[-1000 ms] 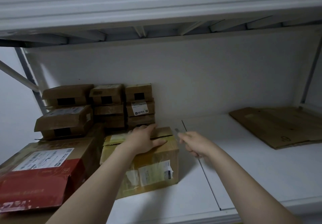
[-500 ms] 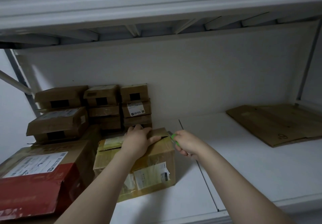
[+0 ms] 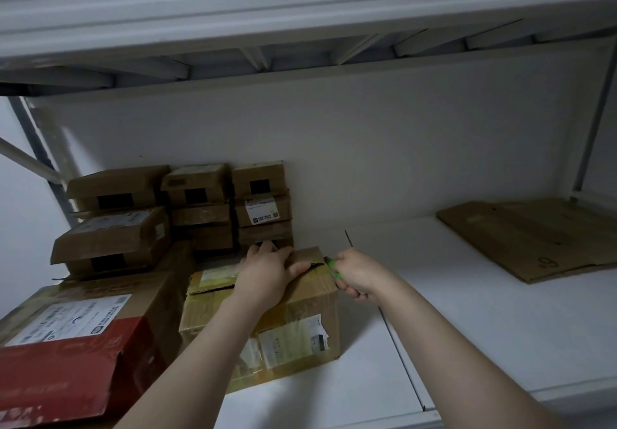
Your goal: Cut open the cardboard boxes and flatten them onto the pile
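Open room lies centre right of the frame: the bare white shelf [image 3: 467, 328] runs from the taped box [image 3: 300, 315] to the flattened cardboard pile [image 3: 534, 238] at far right, with open height beneath the upper shelf [image 3: 300, 11]. The left is crowded — a red-and-brown box [image 3: 83, 345] stands just beside the taped box, and stacked small boxes [image 3: 200, 201] fill the space behind it, against the back wall [image 3: 367, 134]. The left hand [image 3: 267, 271] covers the taped box's top; the right hand [image 3: 357, 275], gripping a green cutter [image 3: 334, 270], sits at its upper right corner.
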